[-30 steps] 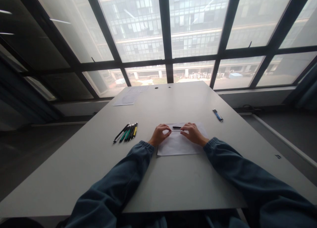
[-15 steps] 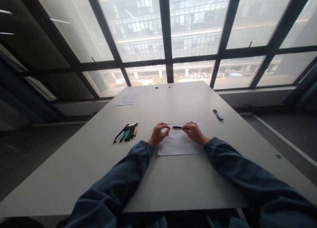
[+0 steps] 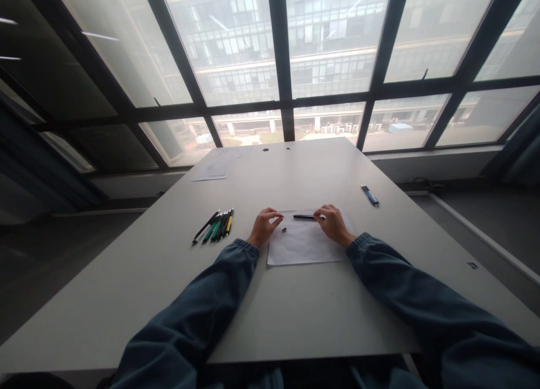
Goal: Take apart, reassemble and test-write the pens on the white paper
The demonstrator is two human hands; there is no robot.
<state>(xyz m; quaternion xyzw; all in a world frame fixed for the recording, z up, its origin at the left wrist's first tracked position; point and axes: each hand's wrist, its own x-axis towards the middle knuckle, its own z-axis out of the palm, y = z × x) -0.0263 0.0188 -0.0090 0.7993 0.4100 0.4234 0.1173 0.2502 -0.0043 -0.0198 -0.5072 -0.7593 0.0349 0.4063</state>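
My right hand (image 3: 332,224) pinches the right end of a black pen barrel (image 3: 302,216), held level just over the sheets of white paper (image 3: 306,248). To its left, with a gap between, is my left hand (image 3: 265,226). Its thumb and forefinger are drawn together near the paper's upper left corner, and whatever they hold is too small to make out. A small dark piece (image 3: 284,229), perhaps a pen part, lies on the paper just right of my left thumb.
Left of the paper lies a row of several black, green and yellow pens (image 3: 214,227). Blue pens (image 3: 370,195) rest at the table's right side. Printed sheets (image 3: 211,168) are at the far left, near the windows. A small dark mark (image 3: 472,265) shows near the right edge.
My left hand has drawn back a little to the left, away from the pen. The small dark piece now shows on the paper. My right hand still grips the pen barrel.
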